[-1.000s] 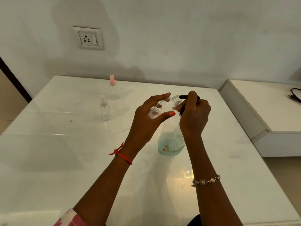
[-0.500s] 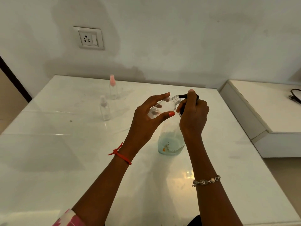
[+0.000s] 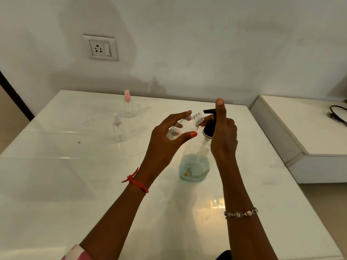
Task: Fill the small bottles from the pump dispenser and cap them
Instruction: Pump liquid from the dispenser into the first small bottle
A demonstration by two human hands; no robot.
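A white worktop (image 3: 56, 184) fills the frame. At centre stands your pump dispenser (image 3: 195, 162), glass-clear, a little pale liquid low inside, likely slippery. Your right hand (image 3: 223, 139) rests beside its black pump, forefinger raised, clasping nothing. Your left hand (image 3: 169, 139) pinches a small bottle (image 3: 185, 126), light, uncapped, tilted toward the nozzle; hold its body. Two capped bottles (image 3: 118, 128) stand upper left.

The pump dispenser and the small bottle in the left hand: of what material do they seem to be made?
Pump dispenser: clear body, glass or hard plastic, since the liquid shows through; its head looks like glossy black plastic. Small bottle: probably thin clear plastic, with fingers visible through it and a moulded screw thread.
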